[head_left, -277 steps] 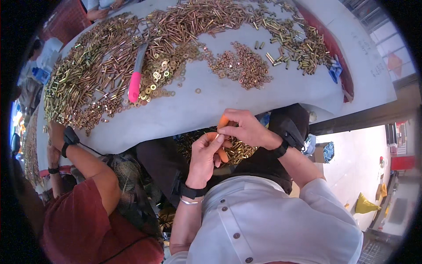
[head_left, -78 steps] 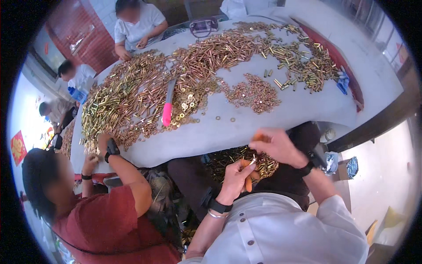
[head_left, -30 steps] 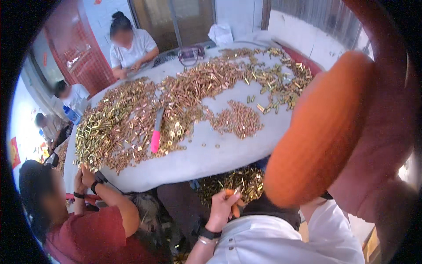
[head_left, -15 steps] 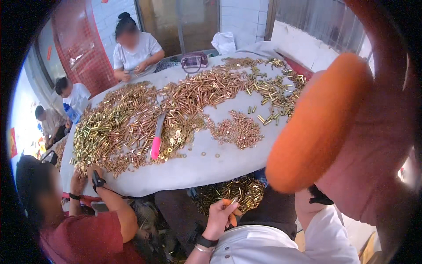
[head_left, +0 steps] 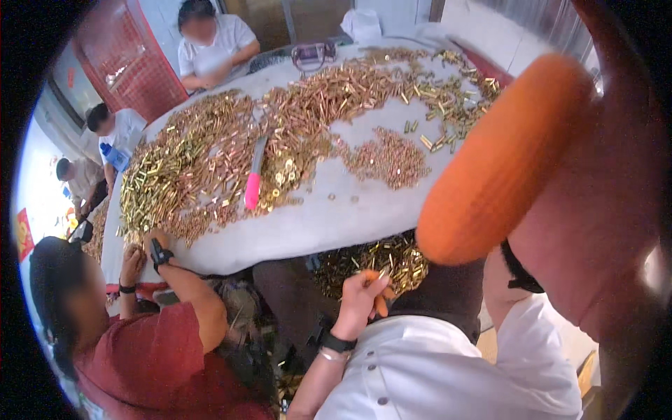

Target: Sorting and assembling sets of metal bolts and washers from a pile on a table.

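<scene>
In my lap, at the table's near edge, lies a heap of brass-coloured metal tubes (head_left: 402,262). Over its near side is my left hand (head_left: 364,297), closed, with orange finger covers and a dark wristband. A small shiny metal piece (head_left: 382,274) shows between its thumb and fingers; its exact kind is too small to tell. My right hand (head_left: 560,210) is raised very close to the camera, large and blurred. One of its fingers, in a ribbed orange cover (head_left: 504,157), stretches out across the right side; the other fingers are hidden.
On the grey-covered table (head_left: 301,238) are piles of metal tubes (head_left: 168,168), washers (head_left: 287,175) and small nuts (head_left: 388,157). A pink-handled bladed tool (head_left: 253,189) lies among them. A co-worker in red (head_left: 154,350) sits close at my left; another in white (head_left: 217,49) sits across.
The view has tilted down, so the table sits higher in the picture. My left hand stays closed by the lap heap, and my raised right hand stays close to the camera.
</scene>
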`<state>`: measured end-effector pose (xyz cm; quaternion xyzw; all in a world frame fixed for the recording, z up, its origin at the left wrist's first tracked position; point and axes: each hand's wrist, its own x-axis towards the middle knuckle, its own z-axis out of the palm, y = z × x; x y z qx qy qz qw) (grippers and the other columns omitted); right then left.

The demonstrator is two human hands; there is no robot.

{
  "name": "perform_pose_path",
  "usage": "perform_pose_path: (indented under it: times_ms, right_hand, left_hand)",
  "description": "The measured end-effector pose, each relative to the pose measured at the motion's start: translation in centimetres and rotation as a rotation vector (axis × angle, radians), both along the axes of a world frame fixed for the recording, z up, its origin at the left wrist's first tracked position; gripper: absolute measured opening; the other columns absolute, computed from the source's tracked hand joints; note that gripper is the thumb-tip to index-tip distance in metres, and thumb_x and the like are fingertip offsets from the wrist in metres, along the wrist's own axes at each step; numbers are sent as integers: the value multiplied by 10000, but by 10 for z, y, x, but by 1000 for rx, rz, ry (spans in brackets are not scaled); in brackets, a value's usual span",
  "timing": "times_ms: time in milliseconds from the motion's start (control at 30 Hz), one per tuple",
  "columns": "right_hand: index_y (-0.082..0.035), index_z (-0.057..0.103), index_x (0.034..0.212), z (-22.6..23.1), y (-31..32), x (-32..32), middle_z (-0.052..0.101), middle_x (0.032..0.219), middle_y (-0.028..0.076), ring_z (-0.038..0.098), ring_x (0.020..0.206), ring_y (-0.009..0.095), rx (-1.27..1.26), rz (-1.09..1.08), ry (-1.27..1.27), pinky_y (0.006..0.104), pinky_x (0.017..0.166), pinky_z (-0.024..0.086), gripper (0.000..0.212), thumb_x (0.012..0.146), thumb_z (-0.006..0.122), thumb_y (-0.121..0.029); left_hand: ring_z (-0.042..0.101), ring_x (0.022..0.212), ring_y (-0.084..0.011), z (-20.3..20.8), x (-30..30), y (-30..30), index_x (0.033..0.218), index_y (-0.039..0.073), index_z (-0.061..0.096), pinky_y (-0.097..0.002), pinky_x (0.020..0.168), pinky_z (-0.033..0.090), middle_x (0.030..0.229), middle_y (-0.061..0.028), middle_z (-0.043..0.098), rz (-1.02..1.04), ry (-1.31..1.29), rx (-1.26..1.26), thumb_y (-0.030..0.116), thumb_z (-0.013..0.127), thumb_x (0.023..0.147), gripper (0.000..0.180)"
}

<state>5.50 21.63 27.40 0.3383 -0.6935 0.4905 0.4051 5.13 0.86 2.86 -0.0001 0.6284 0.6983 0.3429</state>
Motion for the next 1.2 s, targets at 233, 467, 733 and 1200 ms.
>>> perform_pose_path:
  times_ms: [233, 467, 733, 1200]
  right_hand:
    - [29, 447, 1214, -1, -1, 2, 556, 1083, 182, 638, 730, 221, -9, 8, 7, 286, 623, 494, 703, 677, 753, -306]
    - [28, 456, 1204, 9, 6, -10, 559, 1072, 178, 636, 729, 219, 4, 7, 43, 286, 623, 494, 679, 683, 748, -295]
    - [27, 467, 1192, 13, 13, -22, 561, 1058, 173, 635, 727, 217, 11, -40, 53, 286, 623, 493, 651, 691, 743, -282]
    - [25, 486, 1172, 18, -3, -19, 567, 1035, 164, 632, 725, 213, 15, 49, 103, 286, 624, 492, 602, 704, 735, -259]
  left_hand:
    - [527, 396, -92, -3, 6, -4, 812, 23, 572, -196, 321, 306, 690, -85, 656, 20, -18, 1, 184, 587, 899, 183]
    - [536, 402, -93, -2, 5, -2, 861, 15, 596, -197, 317, 309, 679, -75, 647, 17, -39, -13, 171, 598, 891, 160]
    - [532, 413, -79, -3, -4, 3, 855, 12, 601, -194, 333, 311, 679, -72, 651, -28, -18, -32, 187, 588, 899, 181]
    - [519, 392, -82, -9, 8, -11, 889, 4, 602, -196, 323, 309, 705, -84, 668, 45, -51, 20, 179, 592, 899, 175]
